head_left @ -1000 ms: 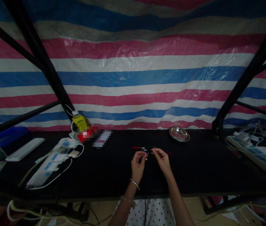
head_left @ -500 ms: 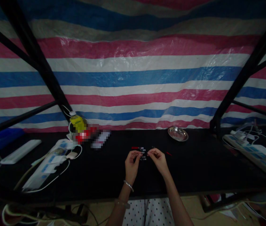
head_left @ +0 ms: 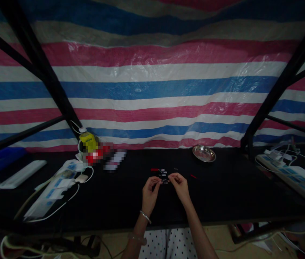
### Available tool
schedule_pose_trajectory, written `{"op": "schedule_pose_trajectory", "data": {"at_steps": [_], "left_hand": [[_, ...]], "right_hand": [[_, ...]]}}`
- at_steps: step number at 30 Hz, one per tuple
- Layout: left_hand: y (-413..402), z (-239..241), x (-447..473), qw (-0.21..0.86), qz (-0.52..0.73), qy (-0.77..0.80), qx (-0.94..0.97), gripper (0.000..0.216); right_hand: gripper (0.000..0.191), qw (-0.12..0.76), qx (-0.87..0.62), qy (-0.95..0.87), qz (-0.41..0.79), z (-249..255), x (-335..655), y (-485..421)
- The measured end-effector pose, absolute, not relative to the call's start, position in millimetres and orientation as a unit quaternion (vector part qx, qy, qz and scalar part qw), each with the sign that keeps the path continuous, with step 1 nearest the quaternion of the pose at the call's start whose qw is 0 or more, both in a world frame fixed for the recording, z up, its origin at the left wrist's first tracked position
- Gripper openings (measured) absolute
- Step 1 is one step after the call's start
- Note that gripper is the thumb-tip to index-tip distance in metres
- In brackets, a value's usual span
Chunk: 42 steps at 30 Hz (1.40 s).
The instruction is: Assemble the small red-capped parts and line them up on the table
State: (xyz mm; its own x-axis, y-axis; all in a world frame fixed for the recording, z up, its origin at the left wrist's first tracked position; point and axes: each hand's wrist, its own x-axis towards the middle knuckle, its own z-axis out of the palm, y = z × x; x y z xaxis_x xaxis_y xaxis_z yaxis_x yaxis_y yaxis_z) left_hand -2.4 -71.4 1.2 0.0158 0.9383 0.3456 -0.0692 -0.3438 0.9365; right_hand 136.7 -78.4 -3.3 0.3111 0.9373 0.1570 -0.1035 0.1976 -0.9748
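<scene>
My left hand is closed in a pinch, its fingertips at the left end of a small dark piece with a pale marking. My right hand is also pinched, with its fingertips at the right side of the same spot. What exactly each pinch holds is too small and dark to tell. Just beyond the fingers, several short dark pieces with whitish ends lie in a row on the black tabletop. The farthest is a slim stick with a red body.
A thin red piece and a small dark piece lie right of the row. Behind them stands a round metal dish. Power strips with cables, a yellow bottle and a blurred phone-like item are leftward.
Both hands have moved slightly toward me, down along the row. More of the small pieces beyond the fingers now shows. Both pinches stay closed.
</scene>
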Motion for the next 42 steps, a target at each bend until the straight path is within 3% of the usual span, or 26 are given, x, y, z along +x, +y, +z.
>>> {"op": "schedule_pose_trajectory", "data": {"at_steps": [12, 21, 35, 42], "left_hand": [[-73.7, -7.9, 3.8, 0.404, 0.567, 0.397, 0.598, 0.020], [-56.2, -24.5, -12.4, 0.194, 0.481, 0.570, 0.637, 0.032], [-51.4, -35.9, -12.8, 0.210, 0.411, 0.611, 0.643, 0.039], [-50.9, -36.8, -14.3, 0.217, 0.420, 0.610, 0.636, 0.038]], "right_hand": [[0.034, 0.702, -0.499, -0.337, 0.381, -24.6, 113.6, -78.0], [0.037, 0.747, -0.553, -0.211, 0.305, -37.6, 127.4, -66.6], [0.032, 0.625, -0.675, -0.367, 0.137, -48.1, 122.0, -44.7], [0.034, 0.611, -0.685, -0.363, 0.159, -42.4, 113.9, -42.9]]}}
